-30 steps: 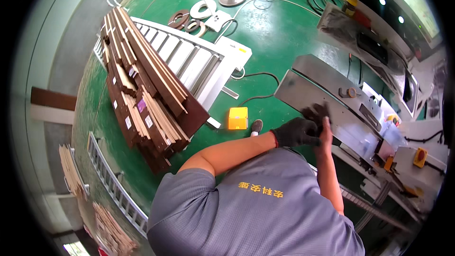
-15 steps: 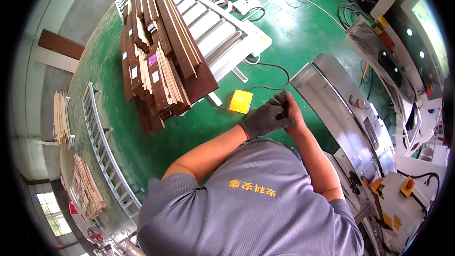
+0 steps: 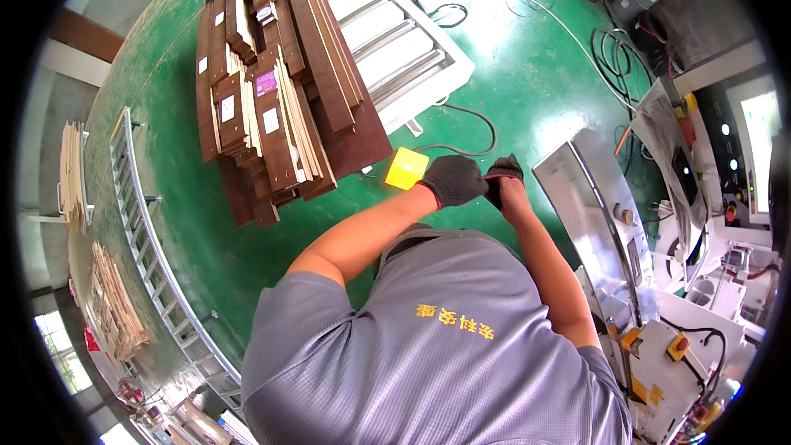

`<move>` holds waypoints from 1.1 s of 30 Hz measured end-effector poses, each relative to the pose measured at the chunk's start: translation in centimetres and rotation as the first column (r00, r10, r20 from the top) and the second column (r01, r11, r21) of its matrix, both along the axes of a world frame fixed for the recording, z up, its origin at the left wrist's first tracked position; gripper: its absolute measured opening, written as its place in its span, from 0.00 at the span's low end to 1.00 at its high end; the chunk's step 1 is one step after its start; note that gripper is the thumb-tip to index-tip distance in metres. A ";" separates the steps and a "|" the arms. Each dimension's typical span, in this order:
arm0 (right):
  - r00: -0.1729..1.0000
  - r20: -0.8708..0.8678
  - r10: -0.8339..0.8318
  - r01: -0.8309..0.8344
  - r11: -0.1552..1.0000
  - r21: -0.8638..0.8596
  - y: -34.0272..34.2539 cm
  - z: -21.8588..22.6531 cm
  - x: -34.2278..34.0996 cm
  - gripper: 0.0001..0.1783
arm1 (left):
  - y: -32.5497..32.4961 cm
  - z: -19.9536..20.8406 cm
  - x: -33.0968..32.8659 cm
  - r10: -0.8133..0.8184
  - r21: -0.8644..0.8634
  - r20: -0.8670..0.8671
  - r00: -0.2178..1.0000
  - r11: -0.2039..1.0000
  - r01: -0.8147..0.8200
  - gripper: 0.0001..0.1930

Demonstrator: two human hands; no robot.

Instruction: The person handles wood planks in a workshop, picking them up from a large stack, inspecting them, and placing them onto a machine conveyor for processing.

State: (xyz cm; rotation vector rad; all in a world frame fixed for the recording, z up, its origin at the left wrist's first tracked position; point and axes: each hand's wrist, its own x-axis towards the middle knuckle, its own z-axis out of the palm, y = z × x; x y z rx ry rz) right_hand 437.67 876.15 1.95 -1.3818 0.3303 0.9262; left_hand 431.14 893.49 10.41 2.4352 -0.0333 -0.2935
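Note:
Both of my hands are close together in front of my chest. My left hand (image 3: pixel 455 180) wears a dark knitted work glove with a red cuff edge, and its fingers are curled beside the right hand. It appears to grip the edge of a second dark glove (image 3: pixel 504 168), which covers the fingers of my right hand (image 3: pixel 512 191). That glove's red edge crosses the hand, leaving the wrist and lower hand bare. Its finger positions are hidden. Just left of my left hand, a yellow box-shaped cover (image 3: pixel 406 169) sits on the floor with a cable nearby.
Stacked dark brown boards (image 3: pixel 272 107) lie on a white roller conveyor (image 3: pixel 387 41) at the front left. A metal machine (image 3: pixel 589 206) stands close on my right. Farther left is a metal roller rack (image 3: pixel 148 231). A black cable (image 3: pixel 486 128) crosses the green floor.
The dark glove, earlier bunched at my bare right hand's fingers, now covers those fingers. My left hand has shifted slightly, and the view has turned a little.

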 end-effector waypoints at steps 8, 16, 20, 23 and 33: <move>0.805 0.505 0.311 -0.161 0.934 -0.319 8.6 -2.3 8.0 0.17 | 2.5 0.6 1.8 -0.145 -0.314 0.253 0.957 0.923 0.223 0.14; 0.686 0.390 0.615 -0.550 0.788 -0.275 20.2 -0.2 5.5 0.45 | 8.0 -0.2 -1.9 0.257 -0.676 0.039 0.965 0.718 -0.164 0.11; 0.335 0.342 0.878 -0.722 0.472 -0.505 25.1 -0.9 2.5 0.46 | 11.2 -3.7 -6.9 0.848 -0.722 -0.009 0.530 0.361 -0.590 0.08; 0.365 0.385 0.848 -0.644 0.529 -0.553 28.5 -2.4 -0.8 0.35 | 15.4 -9.9 -9.9 0.965 -0.595 0.149 0.213 0.260 -0.761 0.17; 0.553 0.318 0.770 -0.662 0.638 -0.394 33.1 -4.2 -1.6 0.18 | 17.7 -9.5 -12.7 0.730 -0.297 0.130 0.671 0.675 -0.676 0.18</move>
